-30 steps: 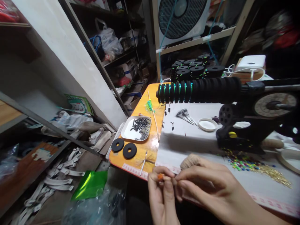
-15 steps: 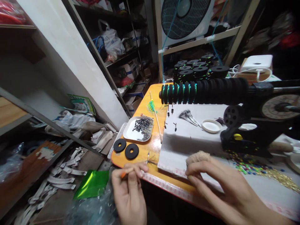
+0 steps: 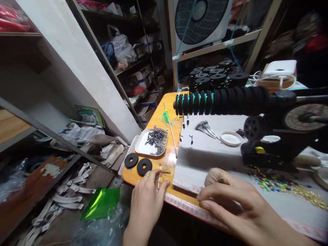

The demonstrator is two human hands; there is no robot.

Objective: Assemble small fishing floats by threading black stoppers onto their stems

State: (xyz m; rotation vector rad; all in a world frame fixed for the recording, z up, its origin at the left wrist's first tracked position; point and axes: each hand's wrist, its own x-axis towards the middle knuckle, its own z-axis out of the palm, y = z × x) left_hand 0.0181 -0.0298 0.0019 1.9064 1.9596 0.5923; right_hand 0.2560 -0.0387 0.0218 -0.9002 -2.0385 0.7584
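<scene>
At the near left corner of the orange desk [image 3: 153, 131], the left hand [image 3: 147, 201] lies palm down with its fingers spread loosely, fingertips on a thin pin [image 3: 159, 176] that sits among a small tuft of fine wires on the desk edge. Whether the fingers pinch the pin or only press on it cannot be told. Just left of the pin, two black discs [image 3: 138, 163] lie flat side by side, and beyond them a white tray [image 3: 151, 140] holds a heap of small dark parts.

To the right, the right hand [image 3: 238, 205] rests near the desk's front edge on a white sheet [image 3: 205, 150], fingers bent and pointing left, thumb and forefinger close together; nothing can be seen between them. A ball of twine [image 3: 214, 174] sits just behind this hand, touching its knuckles.

Farther back on the sheet lie a bundle of metal pins [image 3: 205, 127] and a white lid [image 3: 230, 138]. Above them, a black roller [image 3: 220, 100] with green bands at its left end reaches out from a dark machine [image 3: 279, 136] on the right. Coloured beads [image 3: 271, 182] are scattered at the near right. A fan [image 3: 198, 20] stands at the far side.
</scene>
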